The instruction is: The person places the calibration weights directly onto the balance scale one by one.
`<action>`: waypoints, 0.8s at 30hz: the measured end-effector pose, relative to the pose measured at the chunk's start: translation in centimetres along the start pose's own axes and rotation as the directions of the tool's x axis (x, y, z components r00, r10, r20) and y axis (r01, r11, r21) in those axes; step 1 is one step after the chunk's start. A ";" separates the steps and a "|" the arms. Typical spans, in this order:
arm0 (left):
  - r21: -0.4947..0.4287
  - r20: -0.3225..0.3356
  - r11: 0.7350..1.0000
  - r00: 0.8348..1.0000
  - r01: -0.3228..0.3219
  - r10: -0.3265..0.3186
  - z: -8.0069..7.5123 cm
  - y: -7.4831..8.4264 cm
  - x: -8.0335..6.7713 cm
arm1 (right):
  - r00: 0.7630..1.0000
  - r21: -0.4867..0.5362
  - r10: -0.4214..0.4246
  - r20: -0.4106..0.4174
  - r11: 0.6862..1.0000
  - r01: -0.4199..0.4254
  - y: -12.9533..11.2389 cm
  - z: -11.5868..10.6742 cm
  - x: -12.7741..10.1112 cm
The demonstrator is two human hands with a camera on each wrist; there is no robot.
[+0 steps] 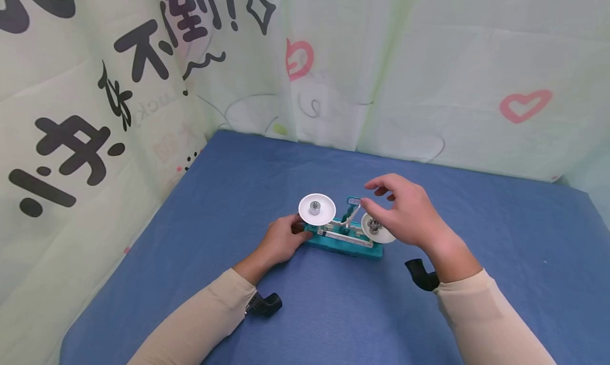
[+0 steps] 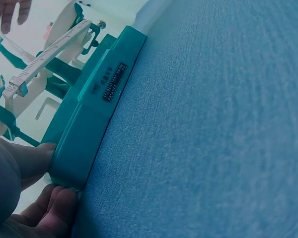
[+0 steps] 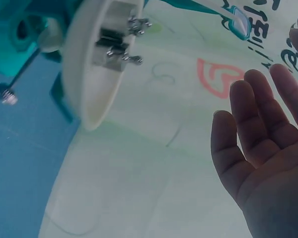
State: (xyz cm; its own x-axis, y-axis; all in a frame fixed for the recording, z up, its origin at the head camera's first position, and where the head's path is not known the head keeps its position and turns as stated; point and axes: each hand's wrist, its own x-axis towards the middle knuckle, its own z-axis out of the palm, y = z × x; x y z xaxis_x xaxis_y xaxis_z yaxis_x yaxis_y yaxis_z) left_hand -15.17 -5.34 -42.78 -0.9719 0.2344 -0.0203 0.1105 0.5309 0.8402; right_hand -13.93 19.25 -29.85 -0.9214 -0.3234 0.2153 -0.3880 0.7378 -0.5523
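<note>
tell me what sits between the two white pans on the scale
In the head view, between the left pan and the right pan stands the teal pointer post, above the white beam.

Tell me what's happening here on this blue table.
A person is working with a small teal balance scale on the blue table. The left hand holds the left end of its base. The right hand hovers open over the right pan, touching nothing. That pan carries several small metal weights, while the left pan holds one cylindrical weight.
</note>
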 end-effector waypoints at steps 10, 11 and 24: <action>-0.007 0.010 1.000 1.000 0.003 -0.003 -0.1 0.0 0.0 | 0.997 -0.021 0.051 -0.066 0.998 -0.052 1.8 0.0 -2.3; -0.008 0.010 1.000 1.000 0.002 -0.002 -0.2 0.0 0.1 | 0.996 -0.021 0.060 -0.063 0.998 -0.061 1.9 0.0 -2.5; 0.087 0.104 0.995 0.994 -0.042 0.033 -1.8 0.7 0.5 | 0.991 -0.079 0.121 -0.056 0.989 -0.126 3.3 0.1 -4.8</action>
State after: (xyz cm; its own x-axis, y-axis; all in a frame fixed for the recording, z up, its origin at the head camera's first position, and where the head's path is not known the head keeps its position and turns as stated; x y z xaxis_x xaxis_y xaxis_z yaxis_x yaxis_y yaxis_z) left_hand -15.95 -6.34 -41.23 -0.9410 0.3349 -0.0492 0.1687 0.5898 0.7897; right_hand -10.75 23.19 -32.78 -0.9614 -0.1976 0.1917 -0.2696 0.8169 -0.5099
